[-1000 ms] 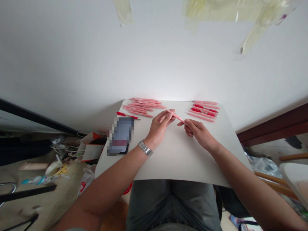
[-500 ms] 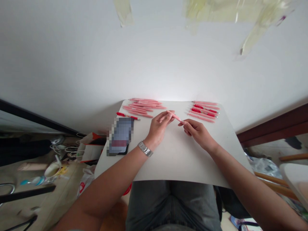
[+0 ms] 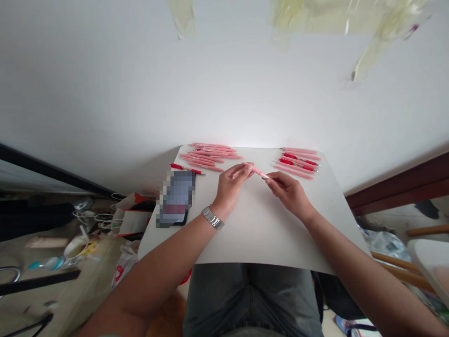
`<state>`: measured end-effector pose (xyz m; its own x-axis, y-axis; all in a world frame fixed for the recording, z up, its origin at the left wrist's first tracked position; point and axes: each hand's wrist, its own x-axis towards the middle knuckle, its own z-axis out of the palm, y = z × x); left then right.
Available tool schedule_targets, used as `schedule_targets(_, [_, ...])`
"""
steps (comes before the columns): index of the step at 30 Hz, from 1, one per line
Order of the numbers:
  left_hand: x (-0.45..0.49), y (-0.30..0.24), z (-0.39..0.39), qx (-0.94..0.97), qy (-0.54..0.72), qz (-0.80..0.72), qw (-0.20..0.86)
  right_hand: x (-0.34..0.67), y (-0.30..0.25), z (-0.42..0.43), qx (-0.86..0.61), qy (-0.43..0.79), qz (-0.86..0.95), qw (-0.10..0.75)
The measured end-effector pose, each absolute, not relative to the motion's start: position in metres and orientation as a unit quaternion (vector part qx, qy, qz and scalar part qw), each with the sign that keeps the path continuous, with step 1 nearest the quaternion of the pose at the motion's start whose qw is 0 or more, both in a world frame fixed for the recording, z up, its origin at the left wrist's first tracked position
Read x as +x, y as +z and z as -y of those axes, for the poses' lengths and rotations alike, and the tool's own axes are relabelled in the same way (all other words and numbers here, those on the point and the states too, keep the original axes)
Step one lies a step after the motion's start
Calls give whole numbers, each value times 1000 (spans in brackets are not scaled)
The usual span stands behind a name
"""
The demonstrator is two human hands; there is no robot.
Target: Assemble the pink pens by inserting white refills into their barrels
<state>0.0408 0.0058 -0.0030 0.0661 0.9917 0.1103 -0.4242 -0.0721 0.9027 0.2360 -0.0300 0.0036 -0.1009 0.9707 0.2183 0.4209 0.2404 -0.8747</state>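
Over the middle of the white table point(image 3: 245, 234), a pink pen point(image 3: 259, 172) slants between my two hands. My left hand point(image 3: 233, 182), with a metal watch point(image 3: 212, 217) on the wrist, pinches its upper left end. Thumb and fingers of my right hand point(image 3: 287, 189) grip the lower right end. At the back left lies a loose pile of pink pens point(image 3: 210, 154), with a red pen point(image 3: 187, 169) in front of it. The back right of the table holds a row of pink pens point(image 3: 296, 172) with two red pens point(image 3: 300, 164) among them.
A phone point(image 3: 175, 199), blurred into blocks, lies at the table's left side. Behind the table rises a white wall point(image 3: 228, 84) with tape on it. Bags, a bottle point(image 3: 49, 263) and a cup point(image 3: 76, 247) stand on the floor at left. A chair point(image 3: 430, 262) is at right.
My right hand's fingers have shifted on the pen, so more of its lower right end shows. My left hand stays almost in place, and the pens on the table have not moved.
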Motion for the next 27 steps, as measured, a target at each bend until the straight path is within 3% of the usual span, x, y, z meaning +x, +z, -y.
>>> schedule_targets(5, [42,-4,-7,408,596,-343,601,238,-1,28,-518,293,675,435])
schedule_targets(18, [41,-7,-8,409,605,-349,587,232,13,35,-520,481,586,393])
schedule_targets(27, [42,-6,-4,450,580,-343,586,231,14,37,-494,525,577,384])
